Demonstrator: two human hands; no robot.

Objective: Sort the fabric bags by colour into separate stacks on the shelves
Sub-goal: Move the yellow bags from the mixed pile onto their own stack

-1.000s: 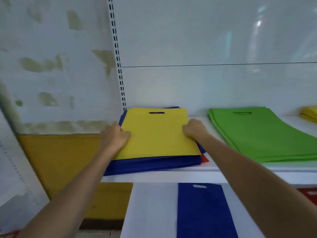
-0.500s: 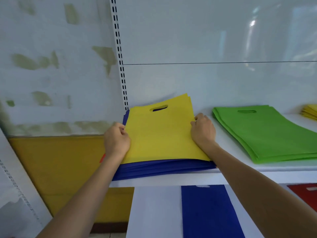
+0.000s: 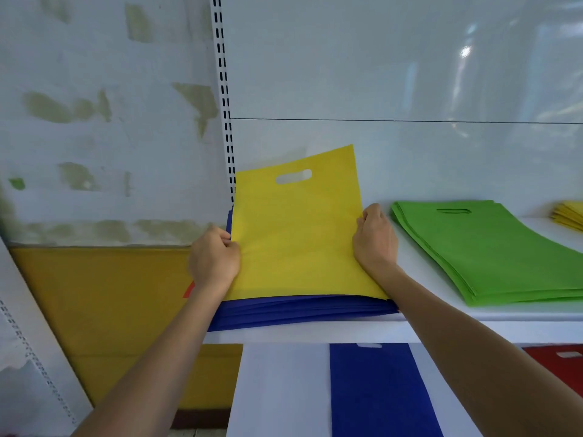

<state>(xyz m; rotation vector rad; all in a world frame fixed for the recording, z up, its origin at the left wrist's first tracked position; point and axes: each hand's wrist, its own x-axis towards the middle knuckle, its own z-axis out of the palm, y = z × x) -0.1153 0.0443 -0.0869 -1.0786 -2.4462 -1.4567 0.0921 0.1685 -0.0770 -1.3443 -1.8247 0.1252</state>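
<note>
Left of centre, the left hand [image 3: 214, 260] pinches the left edge of the yellow bag [image 3: 299, 234]. The bag sits mid-frame, handle end tipped up off the blue stack [image 3: 299, 310] underneath. The right hand [image 3: 373, 241] grips the opposite edge, fingers curled round it. It looks feather-light, thin and floppy, so I'd guess holding both side edges keeps it flat, while one corner would let it droop. Further right lies the green stack [image 3: 504, 250], and a yellow stack [image 3: 569, 214] peeks in at the far right edge, probably its home.
</note>
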